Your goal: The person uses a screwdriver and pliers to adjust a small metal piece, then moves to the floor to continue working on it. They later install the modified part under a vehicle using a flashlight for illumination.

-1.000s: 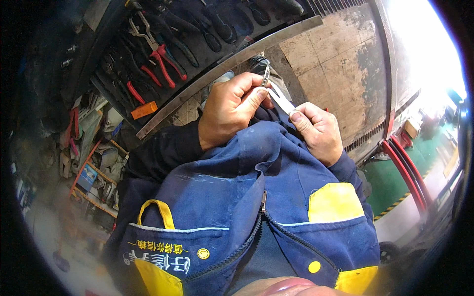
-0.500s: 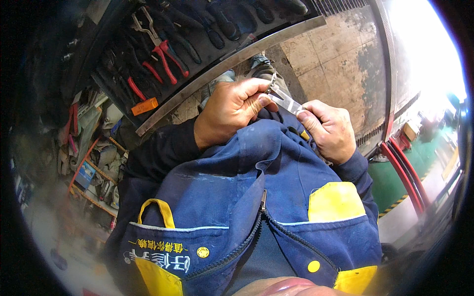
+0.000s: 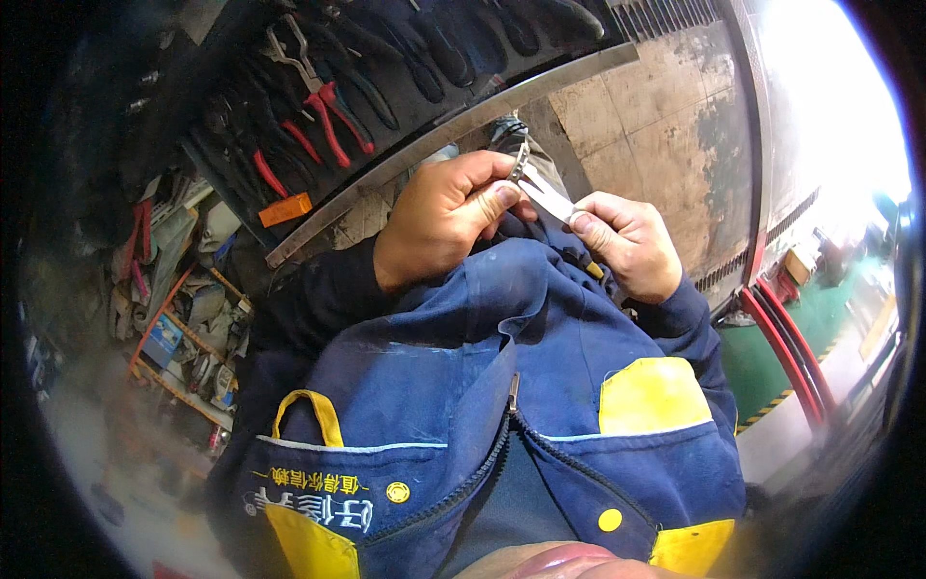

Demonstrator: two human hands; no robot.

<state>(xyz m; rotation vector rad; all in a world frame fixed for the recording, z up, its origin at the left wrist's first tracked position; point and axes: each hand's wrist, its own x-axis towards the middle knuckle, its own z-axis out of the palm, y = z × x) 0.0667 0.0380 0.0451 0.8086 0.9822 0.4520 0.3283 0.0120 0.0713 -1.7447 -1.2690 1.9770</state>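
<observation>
My left hand (image 3: 436,220) is closed, its thumb and fingertips pinching a small curved metal piece (image 3: 521,162) that looks notched along its length. Across from it, my right hand (image 3: 633,245) grips a flat silver metal tool (image 3: 550,202) between thumb and bent forefinger. The tool's far end appears forked and meets the small piece at my left fingertips. Whether the two are joined or only touching, I cannot tell. Both hands are held in front of my blue jacket (image 3: 415,376), over the floor just past the tray's edge.
A dark tool tray (image 3: 463,106) with a metal edge lies ahead, holding red-handled pliers (image 3: 328,111), several dark-handled tools and an orange block (image 3: 285,209). Cluttered shelves (image 3: 193,357) stand at the left. Red curved bars (image 3: 791,357) rise at the right above a green floor.
My right hand has shifted slightly left with the silver tool. The small metal piece in my left fingers has moved a little left and tilted; both grips hold.
</observation>
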